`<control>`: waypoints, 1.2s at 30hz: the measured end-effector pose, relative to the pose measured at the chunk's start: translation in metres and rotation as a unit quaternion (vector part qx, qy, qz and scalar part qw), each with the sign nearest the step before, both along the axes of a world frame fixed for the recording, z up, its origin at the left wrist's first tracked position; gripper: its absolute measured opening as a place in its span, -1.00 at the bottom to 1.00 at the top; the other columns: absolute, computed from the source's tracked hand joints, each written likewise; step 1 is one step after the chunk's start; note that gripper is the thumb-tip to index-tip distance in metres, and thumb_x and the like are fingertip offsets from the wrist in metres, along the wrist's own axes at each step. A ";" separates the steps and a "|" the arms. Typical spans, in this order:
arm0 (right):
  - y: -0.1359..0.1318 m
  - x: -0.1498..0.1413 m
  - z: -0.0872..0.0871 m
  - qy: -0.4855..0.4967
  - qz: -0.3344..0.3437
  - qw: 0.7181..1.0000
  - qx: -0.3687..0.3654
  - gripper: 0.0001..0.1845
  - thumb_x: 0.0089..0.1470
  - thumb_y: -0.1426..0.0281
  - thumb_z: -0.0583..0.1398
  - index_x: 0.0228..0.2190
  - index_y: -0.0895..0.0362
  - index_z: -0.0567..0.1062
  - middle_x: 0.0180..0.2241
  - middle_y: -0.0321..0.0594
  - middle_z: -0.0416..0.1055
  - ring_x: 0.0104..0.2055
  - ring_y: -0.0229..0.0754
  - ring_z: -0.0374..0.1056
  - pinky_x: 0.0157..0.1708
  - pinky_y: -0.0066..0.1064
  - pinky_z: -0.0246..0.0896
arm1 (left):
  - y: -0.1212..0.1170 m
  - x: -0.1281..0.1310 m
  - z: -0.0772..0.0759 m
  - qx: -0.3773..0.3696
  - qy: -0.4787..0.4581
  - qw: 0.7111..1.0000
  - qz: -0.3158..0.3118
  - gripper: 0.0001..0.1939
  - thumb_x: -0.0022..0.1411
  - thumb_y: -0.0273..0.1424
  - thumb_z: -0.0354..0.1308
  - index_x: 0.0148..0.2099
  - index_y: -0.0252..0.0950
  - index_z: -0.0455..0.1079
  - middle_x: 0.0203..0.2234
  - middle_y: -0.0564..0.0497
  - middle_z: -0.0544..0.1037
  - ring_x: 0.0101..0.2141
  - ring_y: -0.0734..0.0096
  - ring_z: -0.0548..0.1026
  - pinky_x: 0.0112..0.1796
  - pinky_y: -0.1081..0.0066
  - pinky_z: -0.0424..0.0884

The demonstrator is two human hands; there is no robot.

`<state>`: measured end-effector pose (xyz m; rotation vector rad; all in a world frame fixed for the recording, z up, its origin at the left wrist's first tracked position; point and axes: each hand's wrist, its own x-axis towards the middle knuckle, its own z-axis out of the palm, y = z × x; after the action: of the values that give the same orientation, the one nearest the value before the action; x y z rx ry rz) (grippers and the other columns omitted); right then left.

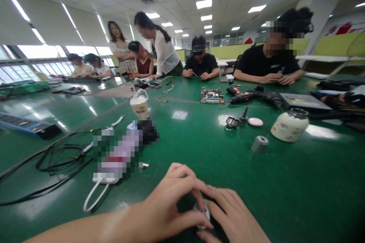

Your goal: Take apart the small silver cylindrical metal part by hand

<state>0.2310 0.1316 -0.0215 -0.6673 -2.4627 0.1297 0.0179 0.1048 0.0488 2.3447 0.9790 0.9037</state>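
My left hand (pixel 173 197) is bent over a small round silvery part (pixel 205 212), thumb and fingers closed around its edge. From the other side, my right hand (pixel 232 214) curls against the same part, and the fingertips of both hands meet above it. Fingers cover most of the part, so its exact kind cannot be made out. Beyond my hands stand a grey cylindrical piece (pixel 259 144) and a cream-coloured jar (pixel 290 126) without a lid. A pale pink disc (pixel 255 122), a dark metal cup-like piece (pixel 232 122) and a black cone-shaped piece (pixel 243 116) lie near them.
To the left are a pixelated long device (pixel 121 155) with a white loop, black cables (pixel 54 159) and a drink cup (pixel 140 105). Farther back lie a circuit board (pixel 212 96) and power drills (pixel 242 95). Several people are around the green table (pixel 182 136).
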 end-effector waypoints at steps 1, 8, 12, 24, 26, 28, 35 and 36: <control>0.000 0.000 0.000 0.001 0.001 1.000 0.001 -0.57 0.08 0.12 0.28 -0.05 0.04 0.51 -0.04 -0.17 0.53 -0.07 -0.04 0.47 -0.16 -0.32 0.40 | 0.000 0.000 -0.001 0.009 0.001 1.000 0.006 -0.62 0.18 -0.40 0.34 0.02 -0.23 0.35 -0.24 0.01 0.57 -0.12 0.36 0.41 -0.09 0.40 0.28; 0.001 0.001 -0.005 -0.007 0.000 1.000 0.001 -0.60 0.05 0.16 0.30 -0.09 0.05 0.52 -0.08 -0.15 0.55 -0.09 -0.04 0.46 -0.18 -0.31 0.39 | 0.005 0.003 -0.014 0.041 -0.058 0.997 -0.012 -0.59 0.15 -0.31 0.36 0.02 -0.22 0.36 -0.36 0.04 0.66 -0.14 0.31 0.50 -0.04 0.31 0.21; 0.002 0.001 -0.007 -0.011 0.000 1.000 0.012 -0.60 0.05 0.19 0.30 -0.09 0.07 0.53 -0.07 -0.12 0.54 -0.09 -0.02 0.45 -0.15 -0.27 0.38 | 0.008 0.005 -0.023 0.046 -0.096 0.994 0.018 -0.56 -0.01 -0.16 0.41 -0.13 -0.25 0.42 -0.46 0.05 0.65 -0.27 0.32 0.48 -0.15 0.34 0.24; 0.001 -0.001 -0.003 0.018 -0.002 1.000 0.008 -0.56 0.04 0.18 0.32 -0.05 0.07 0.50 -0.11 -0.16 0.56 -0.13 -0.05 0.48 -0.21 -0.31 0.41 | 0.011 0.000 -0.013 -0.037 -0.054 0.998 -0.007 -0.45 -0.05 -0.38 0.48 0.01 -0.19 0.44 -0.29 0.07 0.67 -0.17 0.37 0.49 -0.10 0.38 0.23; 0.001 -0.002 -0.001 0.024 -0.001 1.000 0.010 -0.59 0.03 0.18 0.33 -0.08 0.04 0.51 -0.11 -0.19 0.56 -0.13 -0.05 0.49 -0.21 -0.31 0.41 | 0.011 -0.003 -0.012 -0.034 -0.038 0.999 -0.012 -0.44 -0.02 -0.41 0.47 0.05 -0.18 0.40 -0.32 0.10 0.67 -0.16 0.37 0.48 -0.08 0.37 0.21; 0.001 -0.002 0.001 0.021 -0.003 1.000 0.009 -0.61 0.02 0.15 0.34 -0.12 0.02 0.52 -0.09 -0.21 0.55 -0.12 -0.04 0.49 -0.20 -0.30 0.41 | 0.011 -0.005 -0.010 -0.018 -0.027 0.999 -0.014 -0.45 0.02 -0.42 0.45 0.05 -0.18 0.38 -0.39 0.13 0.68 -0.18 0.37 0.48 -0.06 0.36 0.19; 0.000 0.001 0.001 0.000 -0.002 1.000 0.013 -0.60 0.04 0.09 0.31 -0.12 0.01 0.52 -0.07 -0.20 0.55 -0.10 -0.04 0.48 -0.19 -0.30 0.40 | 0.007 -0.010 0.003 -0.014 -0.005 0.999 -0.046 -0.52 0.20 -0.47 0.32 0.14 -0.17 0.30 -0.33 0.10 0.67 -0.14 0.39 0.50 -0.01 0.36 0.18; 0.000 0.001 0.000 0.002 -0.002 1.000 0.014 -0.59 0.04 0.09 0.31 -0.11 0.01 0.52 -0.07 -0.20 0.55 -0.11 -0.05 0.49 -0.19 -0.31 0.40 | 0.006 -0.010 0.004 -0.020 -0.006 0.999 -0.049 -0.52 0.22 -0.49 0.30 0.14 -0.17 0.29 -0.32 0.09 0.67 -0.13 0.40 0.50 -0.01 0.37 0.19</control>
<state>0.2325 0.1318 -0.0212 -0.6605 -2.4552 0.0951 0.0076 0.1108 0.0526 2.3295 0.8610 0.8528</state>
